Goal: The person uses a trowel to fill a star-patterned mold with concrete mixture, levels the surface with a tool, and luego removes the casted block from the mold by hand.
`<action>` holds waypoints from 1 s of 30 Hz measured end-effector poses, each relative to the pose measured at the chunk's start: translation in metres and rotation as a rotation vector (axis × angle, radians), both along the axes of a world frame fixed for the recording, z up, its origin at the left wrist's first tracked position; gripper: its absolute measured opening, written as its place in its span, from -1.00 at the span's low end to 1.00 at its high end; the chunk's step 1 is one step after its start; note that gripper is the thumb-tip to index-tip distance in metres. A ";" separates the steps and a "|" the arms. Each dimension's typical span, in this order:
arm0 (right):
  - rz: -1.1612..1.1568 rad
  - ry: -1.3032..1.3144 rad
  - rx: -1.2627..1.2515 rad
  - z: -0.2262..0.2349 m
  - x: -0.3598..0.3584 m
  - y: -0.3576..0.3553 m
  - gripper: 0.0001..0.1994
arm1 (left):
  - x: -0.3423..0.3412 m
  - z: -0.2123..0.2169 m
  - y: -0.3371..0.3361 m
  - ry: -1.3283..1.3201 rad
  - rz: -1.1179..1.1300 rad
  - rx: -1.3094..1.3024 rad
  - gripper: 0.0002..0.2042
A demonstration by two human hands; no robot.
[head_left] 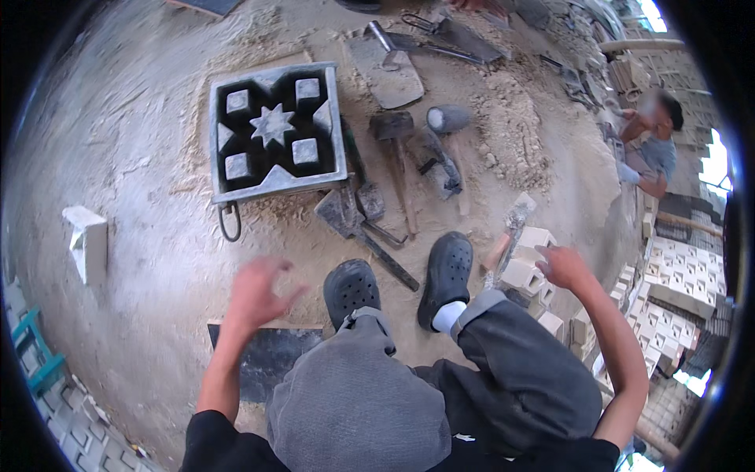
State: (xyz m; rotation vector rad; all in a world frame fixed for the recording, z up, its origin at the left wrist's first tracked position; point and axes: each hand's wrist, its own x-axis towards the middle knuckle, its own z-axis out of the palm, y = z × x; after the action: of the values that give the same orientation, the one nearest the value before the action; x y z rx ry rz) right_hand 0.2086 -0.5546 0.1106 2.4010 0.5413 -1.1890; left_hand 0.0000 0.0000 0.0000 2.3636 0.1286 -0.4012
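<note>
My left hand (258,294) hangs over the floor with its fingers spread and holds nothing; it is slightly blurred. Below it lies a dark flat plate (267,354). Beside a stack of cream blocks (528,263) at the right is my right hand (565,267), fingers bent and apart at the edge of the blocks. Whether it touches them I cannot tell. A trowel (515,224) coated with pale dust leans by the same blocks. Ahead of my feet sits a square metal mould (275,187) with a star in the middle and several square posts.
A mallet (393,126), a metal cylinder (448,119), a scraper (342,211) and a flat shovel blade (393,79) lie on the dusty floor. Loose sand (511,134) is heaped behind them. One cream block (88,244) stands far left. Another person (657,141) sits at the right.
</note>
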 end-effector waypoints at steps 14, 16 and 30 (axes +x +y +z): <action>0.344 0.020 0.430 -0.073 0.038 0.059 -0.69 | -0.092 -0.032 -0.064 0.384 -0.331 0.241 -0.49; 0.339 0.106 0.394 -0.103 0.042 0.077 -0.67 | -0.089 -0.033 -0.070 0.451 -0.302 0.286 -0.49; 0.137 -0.107 0.752 -0.215 -0.060 0.234 -0.24 | -0.114 -0.034 -0.062 0.369 -0.118 0.220 -0.58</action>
State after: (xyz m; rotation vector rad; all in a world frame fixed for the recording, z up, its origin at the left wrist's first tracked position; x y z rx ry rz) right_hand 0.1488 -0.3210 -0.1046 2.9344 1.2762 -0.8842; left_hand -0.1137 -0.0624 -0.0338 2.4942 0.2146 -0.9210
